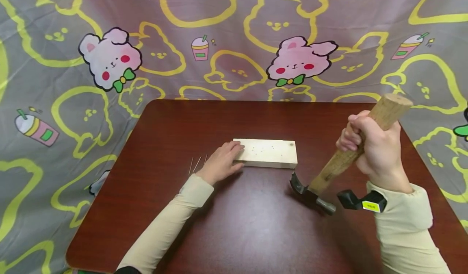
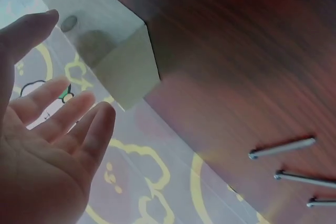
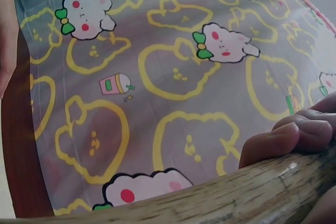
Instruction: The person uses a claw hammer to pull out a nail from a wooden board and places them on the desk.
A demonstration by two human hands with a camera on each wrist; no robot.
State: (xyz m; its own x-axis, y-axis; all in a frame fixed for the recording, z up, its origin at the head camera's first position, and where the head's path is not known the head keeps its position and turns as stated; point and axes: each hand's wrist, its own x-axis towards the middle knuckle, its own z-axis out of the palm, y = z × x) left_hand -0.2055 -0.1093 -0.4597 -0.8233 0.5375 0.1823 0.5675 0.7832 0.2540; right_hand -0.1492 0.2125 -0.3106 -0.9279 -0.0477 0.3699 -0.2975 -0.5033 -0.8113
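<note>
A pale wooden block (image 1: 274,154) with several small dark marks on its top lies on the table. My left hand (image 1: 221,162) is at its left end, fingertips over the top edge, fingers loosely extended with nothing gripped. In the left wrist view that hand's fingers (image 2: 97,135) appear beside the block's end face (image 2: 128,69). My right hand (image 1: 381,150) grips the wooden handle of a claw hammer (image 1: 334,166), head down, to the right of the block. The right wrist view shows fingers wrapped over the handle (image 3: 210,200). Three nails (image 2: 283,148) lie left of my left hand.
A dark red-brown wooden table (image 1: 248,233) with rounded corners carries everything. Behind and beside it hangs a grey-pink cloth (image 1: 226,34) printed with yellow outlines and cartoon animals. A small black device (image 1: 365,201) is strapped at my right wrist.
</note>
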